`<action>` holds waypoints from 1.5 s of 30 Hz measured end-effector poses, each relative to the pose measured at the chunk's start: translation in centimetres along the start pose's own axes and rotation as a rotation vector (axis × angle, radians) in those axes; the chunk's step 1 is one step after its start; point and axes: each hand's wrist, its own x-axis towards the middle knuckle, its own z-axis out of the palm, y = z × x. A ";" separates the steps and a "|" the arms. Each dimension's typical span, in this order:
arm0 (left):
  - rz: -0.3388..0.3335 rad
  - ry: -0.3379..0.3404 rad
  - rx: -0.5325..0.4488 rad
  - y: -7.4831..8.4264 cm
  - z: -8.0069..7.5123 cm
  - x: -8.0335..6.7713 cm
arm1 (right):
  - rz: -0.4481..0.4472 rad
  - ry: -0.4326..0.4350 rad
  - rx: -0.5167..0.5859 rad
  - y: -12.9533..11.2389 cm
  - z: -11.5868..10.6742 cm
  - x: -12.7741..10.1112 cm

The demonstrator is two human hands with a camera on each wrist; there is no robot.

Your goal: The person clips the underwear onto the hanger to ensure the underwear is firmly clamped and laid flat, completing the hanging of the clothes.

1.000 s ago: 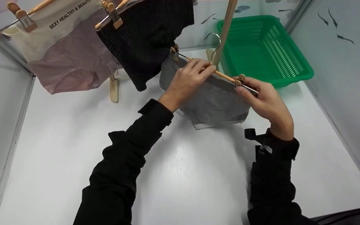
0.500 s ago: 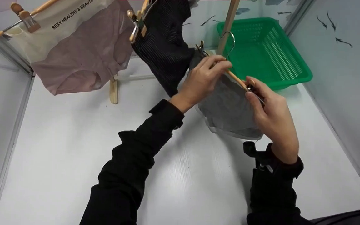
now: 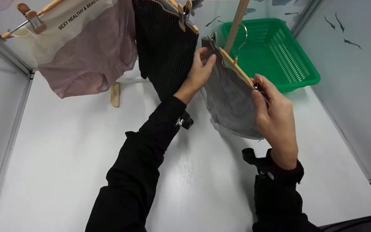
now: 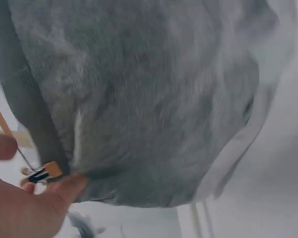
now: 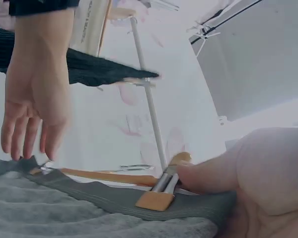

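Observation:
Grey underpants (image 3: 232, 100) hang by the waistband from a wooden clip hanger (image 3: 237, 67) with a metal hook. At the near end of the bar, my right hand (image 3: 277, 119) pinches the hanger's clip (image 5: 161, 186) between thumb and fingers. My left hand (image 3: 201, 69) is close to the far clip (image 4: 44, 172), its fingers fairly straight and thumb spread. In the left wrist view its fingertips are right at the waistband's edge. Black ribbed shorts (image 3: 169, 48) hang on another clip hanger just left of that hand.
Mauve and cream underpants (image 3: 89, 54) hang on a hanger at the far left. A green plastic basket (image 3: 311, 75) stands at the back right, behind a wooden rack post (image 3: 237, 24). White panels (image 3: 349, 80) enclose the white table (image 3: 60, 161).
My left hand has let go of the hanger's bar and moved left to the far clip. The grey underpants have swung round to the right; the black shorts have turned on the rack.

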 end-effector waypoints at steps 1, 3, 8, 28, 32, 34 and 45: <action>-0.049 0.031 -0.047 0.3 0.0 0.2 | -0.008 0.012 0.008 -0.2 0.2 0.2; -0.083 0.057 -0.116 1.0 -0.1 0.6 | -0.020 0.038 0.024 -0.6 0.6 0.6; 0.048 0.023 -0.266 3.8 0.3 0.5 | -0.045 0.097 0.035 -1.0 1.6 2.0; 0.156 0.056 -0.025 12.3 -0.5 4.3 | -0.150 0.255 0.116 -1.0 4.8 11.4; 0.143 0.096 0.024 13.0 -0.5 5.3 | -0.147 0.265 0.163 -1.2 5.1 12.9; 0.137 0.110 0.034 13.2 -0.7 5.8 | -0.144 0.267 0.181 -1.2 5.4 13.7; 0.170 0.081 0.079 12.3 -1.4 6.8 | -0.174 0.249 0.176 -0.1 6.1 15.2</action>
